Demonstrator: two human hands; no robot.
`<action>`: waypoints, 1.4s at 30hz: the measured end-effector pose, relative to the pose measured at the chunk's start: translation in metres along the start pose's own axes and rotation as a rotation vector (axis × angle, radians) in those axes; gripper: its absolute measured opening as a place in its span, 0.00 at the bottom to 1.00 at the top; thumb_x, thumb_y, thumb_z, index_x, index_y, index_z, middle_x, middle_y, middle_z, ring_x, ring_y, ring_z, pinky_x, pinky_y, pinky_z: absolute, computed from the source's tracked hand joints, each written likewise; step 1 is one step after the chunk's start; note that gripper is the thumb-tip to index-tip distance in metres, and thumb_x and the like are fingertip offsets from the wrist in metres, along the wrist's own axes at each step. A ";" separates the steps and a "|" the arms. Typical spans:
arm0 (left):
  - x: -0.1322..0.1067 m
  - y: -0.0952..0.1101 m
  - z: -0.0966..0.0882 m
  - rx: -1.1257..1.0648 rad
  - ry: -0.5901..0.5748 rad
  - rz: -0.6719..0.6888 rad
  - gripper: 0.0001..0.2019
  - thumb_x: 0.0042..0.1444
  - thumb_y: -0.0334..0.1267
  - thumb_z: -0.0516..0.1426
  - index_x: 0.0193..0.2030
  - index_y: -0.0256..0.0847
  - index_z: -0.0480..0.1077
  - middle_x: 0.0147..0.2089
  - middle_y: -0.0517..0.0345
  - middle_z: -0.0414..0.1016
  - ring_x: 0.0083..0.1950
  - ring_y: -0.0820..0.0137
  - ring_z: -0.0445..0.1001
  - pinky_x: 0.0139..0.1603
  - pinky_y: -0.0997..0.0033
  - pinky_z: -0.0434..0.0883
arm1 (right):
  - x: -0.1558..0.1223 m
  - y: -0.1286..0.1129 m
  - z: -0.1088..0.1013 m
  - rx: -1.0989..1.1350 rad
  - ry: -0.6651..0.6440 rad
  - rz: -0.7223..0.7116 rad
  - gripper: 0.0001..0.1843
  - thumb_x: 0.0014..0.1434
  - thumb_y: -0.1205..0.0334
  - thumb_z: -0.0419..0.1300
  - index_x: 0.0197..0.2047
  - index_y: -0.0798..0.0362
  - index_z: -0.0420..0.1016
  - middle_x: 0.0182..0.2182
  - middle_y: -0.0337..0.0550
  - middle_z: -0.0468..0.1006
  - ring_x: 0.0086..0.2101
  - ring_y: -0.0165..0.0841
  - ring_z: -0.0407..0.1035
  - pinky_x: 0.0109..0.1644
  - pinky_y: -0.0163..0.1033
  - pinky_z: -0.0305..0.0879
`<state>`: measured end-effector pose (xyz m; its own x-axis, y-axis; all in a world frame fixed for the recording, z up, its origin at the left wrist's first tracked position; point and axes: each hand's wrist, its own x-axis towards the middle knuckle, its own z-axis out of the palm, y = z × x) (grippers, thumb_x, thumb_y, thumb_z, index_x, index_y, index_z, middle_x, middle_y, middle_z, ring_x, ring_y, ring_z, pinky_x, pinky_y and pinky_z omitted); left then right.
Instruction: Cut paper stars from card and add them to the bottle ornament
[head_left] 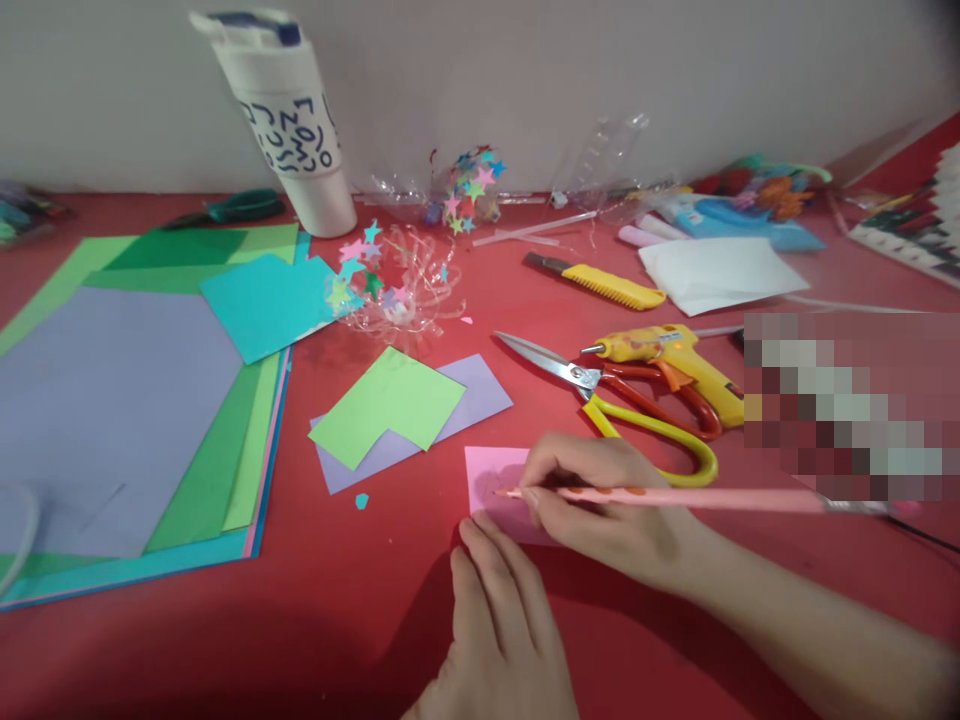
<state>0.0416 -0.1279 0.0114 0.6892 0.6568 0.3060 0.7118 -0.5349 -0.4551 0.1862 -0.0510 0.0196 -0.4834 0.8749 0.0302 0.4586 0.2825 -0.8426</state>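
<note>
A pink pencil (pixel 705 499) is pinched in my right hand (pixel 600 510), its tip on a small piece of pink paper (pixel 495 468). Faint pencil lines show on that paper near the tip. My left hand (pixel 510 620) lies flat with its fingers stretched, the fingertips at the paper's lower left edge. To the left, a light green paper piece (pixel 390 405) overlaps a lavender paper piece (pixel 478 385). Scissors (pixel 581 375) with red and yellow handles lie just beyond my right hand.
A yellow glue gun (pixel 660 345) and a yellow cutter knife (pixel 607 285) lie behind the scissors. Stacked coloured sheets (pixel 112 400) cover the left side. A white tumbler (pixel 289 120) stands at the back near clear strands with paper stars (pixel 390 280). White paper (pixel 720 272) lies at the right.
</note>
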 end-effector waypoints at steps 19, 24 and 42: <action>-0.006 0.008 0.006 0.043 0.016 -0.025 0.20 0.48 0.26 0.45 0.39 0.28 0.76 0.39 0.46 0.82 0.38 0.61 0.80 0.40 0.64 0.70 | -0.009 -0.002 0.013 -0.120 0.021 -0.018 0.08 0.53 0.74 0.59 0.27 0.51 0.69 0.22 0.31 0.74 0.23 0.26 0.68 0.27 0.29 0.61; -0.006 0.009 0.006 0.031 0.026 -0.033 0.20 0.47 0.27 0.46 0.40 0.28 0.76 0.39 0.45 0.82 0.38 0.59 0.79 0.41 0.62 0.70 | -0.008 -0.002 0.014 -0.141 0.039 -0.065 0.08 0.54 0.73 0.56 0.26 0.52 0.68 0.20 0.32 0.72 0.20 0.25 0.64 0.25 0.30 0.59; -0.004 0.007 0.002 0.009 0.021 -0.022 0.20 0.48 0.28 0.45 0.39 0.28 0.76 0.38 0.45 0.82 0.38 0.58 0.79 0.39 0.60 0.70 | -0.009 -0.004 0.011 -0.133 -0.007 -0.012 0.08 0.54 0.72 0.56 0.27 0.51 0.69 0.22 0.35 0.74 0.22 0.29 0.66 0.26 0.33 0.60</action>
<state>0.0437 -0.1328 0.0057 0.6763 0.6570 0.3331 0.7255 -0.5158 -0.4557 0.1804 -0.0645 0.0165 -0.4943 0.8685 0.0363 0.5468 0.3431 -0.7637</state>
